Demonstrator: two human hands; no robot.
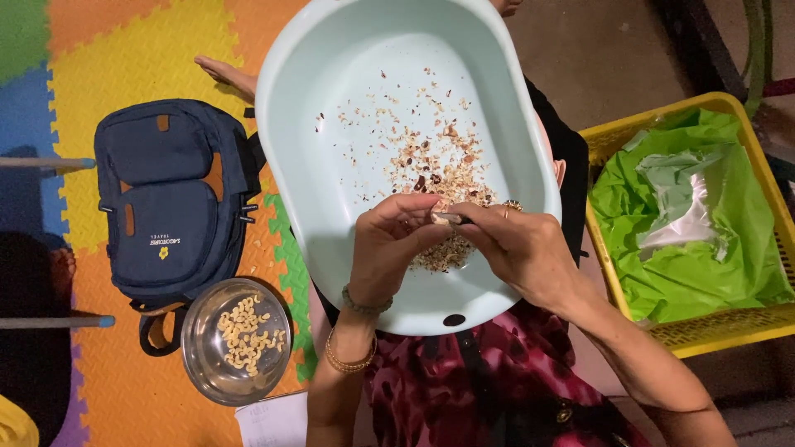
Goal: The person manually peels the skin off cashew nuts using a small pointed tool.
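Head view: we see the left hand (pixel 389 244) pinching a small nut (pixel 439 218), the right hand (pixel 517 244) closed on a thin tool (pixel 457 219), over the pale tub (pixel 331 165).

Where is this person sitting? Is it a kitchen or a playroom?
Probably a floor at home, more play corner than kitchen. Colourful foam puzzle mats cover the floor, a navy backpack lies there, and a pale basin rests on the person's lap.
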